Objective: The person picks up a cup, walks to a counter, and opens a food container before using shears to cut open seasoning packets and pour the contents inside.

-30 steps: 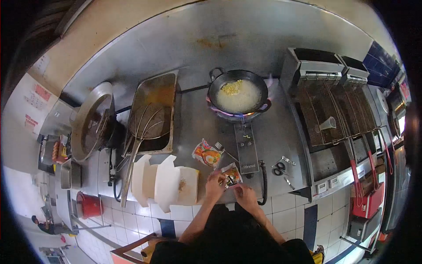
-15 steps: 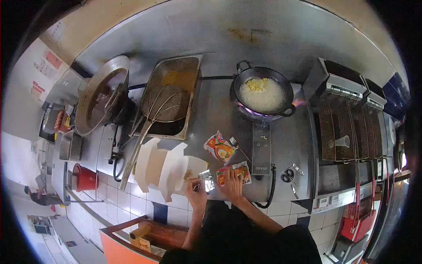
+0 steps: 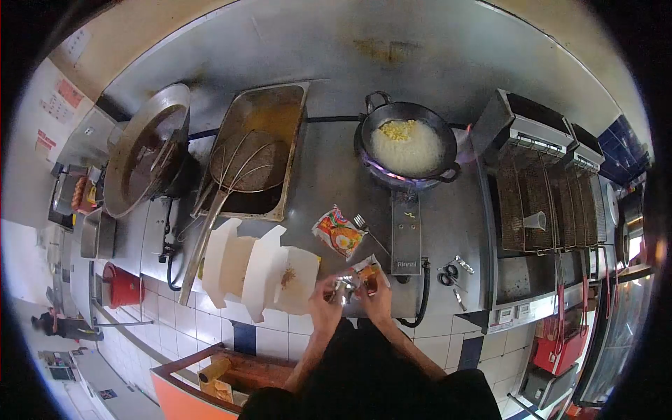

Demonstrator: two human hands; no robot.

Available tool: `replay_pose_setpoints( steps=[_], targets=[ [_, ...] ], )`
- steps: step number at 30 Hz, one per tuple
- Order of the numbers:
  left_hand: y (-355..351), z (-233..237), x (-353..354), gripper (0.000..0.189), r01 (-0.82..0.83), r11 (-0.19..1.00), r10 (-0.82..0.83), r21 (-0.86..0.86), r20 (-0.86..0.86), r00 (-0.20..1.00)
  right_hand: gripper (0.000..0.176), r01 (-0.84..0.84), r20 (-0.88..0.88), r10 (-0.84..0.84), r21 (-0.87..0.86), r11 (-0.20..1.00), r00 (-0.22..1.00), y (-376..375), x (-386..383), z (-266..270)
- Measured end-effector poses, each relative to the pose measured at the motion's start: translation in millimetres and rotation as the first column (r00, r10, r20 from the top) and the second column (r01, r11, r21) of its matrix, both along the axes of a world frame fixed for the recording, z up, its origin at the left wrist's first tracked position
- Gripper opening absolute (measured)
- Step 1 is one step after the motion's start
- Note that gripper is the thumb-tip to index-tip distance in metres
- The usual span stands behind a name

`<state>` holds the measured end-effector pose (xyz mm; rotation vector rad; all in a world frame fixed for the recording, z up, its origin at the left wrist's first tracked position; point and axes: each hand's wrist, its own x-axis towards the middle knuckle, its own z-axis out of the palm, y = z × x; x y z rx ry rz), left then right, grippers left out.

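Note:
My left hand and my right hand are close together at the counter's front edge. Between them is a shiny silver foil sachet, its sides pinched in the fingers of both hands. Just behind my right hand a colourful noodle packet shows, partly covered by the fingers. Another red and yellow noodle packet lies flat farther back, with a fork beside it. Left of my hands, open white takeaway boxes stand side by side; brown crumbs lie in the right one.
A black wok with bubbling pale liquid and yellow pieces sits over a lit burner. Scissors lie at the right, before the fryer baskets. A long-handled strainer rests across a metal tray; a large pan stands left.
My right hand has left the top of the noodle packet and come to the foil sachet. My left hand has moved away from the box, and both hands now meet at the sachet.

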<state>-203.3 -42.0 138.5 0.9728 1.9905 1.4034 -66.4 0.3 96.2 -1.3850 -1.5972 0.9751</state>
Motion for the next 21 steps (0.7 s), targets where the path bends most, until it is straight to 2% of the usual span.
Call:
replay_pose_setpoints(
  steps=[2, 3, 4, 5, 6, 7, 8, 9, 10, 11, 12, 14, 16, 18, 19, 21],
  targets=[
    [-2, -4, 4, 0.018, 0.256, 0.966, -0.258, -0.044, -0.267, 0.928, 0.03, 0.082, -0.005, -0.083, -0.133, 0.988, 0.997, -5, 2, 7],
    [-1, -8, 7, 0.011, 0.274, 0.956, -0.291, -0.103, -0.234, 0.927, 0.03, 0.085, -0.006, -0.087, -0.133, 0.987, 0.996, -6, 4, 10],
    [2, -12, 6, 0.011, 0.276, 0.955, -0.294, -0.105, -0.233, 0.927, 0.028, 0.043, -0.043, -0.054, -0.234, 0.971, 0.998, -8, 8, 13],
    [5, -18, 5, 0.009, 0.336, 0.937, -0.349, -0.094, -0.293, 0.89, 0.027, -0.006, -0.084, -0.024, -0.333, 0.943, 0.996, -11, 11, 17],
    [9, -19, 3, 0.008, 0.394, 0.915, -0.398, -0.087, -0.353, 0.847, 0.027, -0.009, -0.084, -0.021, -0.338, 0.941, 0.996, -14, 13, 14],
    [13, -20, 3, 0.008, 0.388, 0.917, -0.393, -0.09, -0.353, 0.849, 0.026, -0.034, -0.163, -0.022, -0.337, 0.941, 0.986, -18, 15, 10],
    [19, -21, 3, 0.011, 0.404, 0.888, -0.455, -0.221, -0.29, 0.842, 0.025, -0.062, -0.242, -0.022, -0.333, 0.941, 0.97, -22, 17, 7],
    [24, -21, 3, 0.015, 0.421, 0.839, -0.508, -0.344, -0.22, 0.833, 0.025, -0.069, -0.243, -0.015, -0.331, 0.941, 0.97, -24, 19, 7],
    [27, -25, 1, 0.015, 0.417, 0.842, -0.503, -0.342, -0.222, 0.835, 0.025, -0.103, -0.162, 0.058, -0.286, 0.953, 0.985, -26, 21, 7],
    [31, -32, 0, 0.019, 0.457, 0.78, -0.565, -0.427, -0.168, 0.808, 0.025, -0.139, -0.076, 0.124, -0.243, 0.96, 0.989, -29, 24, 7],
    [35, -40, -1, 0.023, 0.494, 0.708, -0.62, -0.505, -0.108, 0.777, 0.025, -0.14, -0.074, 0.126, -0.239, 0.961, 0.989, -35, 25, 1],
    [35, -58, 5, 0.022, 0.488, 0.749, -0.566, -0.447, -0.05, 0.823, 0.026, -0.168, -0.046, 0.164, -0.096, 0.981, 0.985, -43, 29, -20],
    [27, -54, 15, 0.023, 0.477, 0.782, -0.514, -0.402, 0.017, 0.858, 0.026, -0.205, -0.1, 0.198, -0.071, 0.976, 0.975, -36, 30, -2],
    [16, -48, 24, 0.021, 0.31, 0.929, -0.342, -0.2, -0.152, 0.927, 0.026, -0.265, -0.18, 0.247, -0.089, 0.96, 0.952, -34, 31, -1],
    [12, -56, 25, 0.021, 0.314, 0.928, -0.346, -0.199, -0.155, 0.925, 0.026, -0.261, -0.181, 0.243, -0.087, 0.961, 0.953, -35, 31, -2],
    [7, -67, 27, 0.03, 0.362, 0.904, -0.306, -0.228, 0.247, 0.919, 0.023, -0.218, -0.179, 0.194, -0.129, 0.967, 0.965, -38, 31, -10]
  ],
)
